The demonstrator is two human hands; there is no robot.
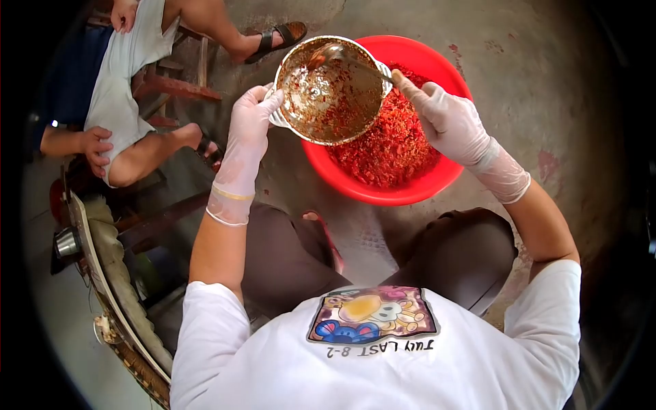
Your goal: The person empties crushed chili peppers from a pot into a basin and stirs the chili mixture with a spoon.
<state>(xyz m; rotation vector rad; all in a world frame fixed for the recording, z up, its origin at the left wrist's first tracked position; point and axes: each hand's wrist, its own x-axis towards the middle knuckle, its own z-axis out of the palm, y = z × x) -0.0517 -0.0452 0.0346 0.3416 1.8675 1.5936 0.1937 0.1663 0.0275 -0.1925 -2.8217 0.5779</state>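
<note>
My gloved left hand [257, 109] grips a side handle of a metal pot [311, 102], which is tilted so that its inside faces me. Oily red bits cling to the pot's inner wall. In my gloved right hand [447, 121] is a metal spoon [369, 66], its handle crossing the pot's right rim and its bowl inside near the far wall. Below and to the right of the pot, a red basin [389, 198] stands on the floor. Chopped red chili [393, 154] with pale bits fills much of it; the pot hides its upper left part.
Another person's legs [154, 147] and sandalled foot [277, 41] are at the upper left, beside a wooden stool [174, 85]. A table edge with a metal cup [67, 242] runs along the lower left. My knees [465, 253] flank the near floor.
</note>
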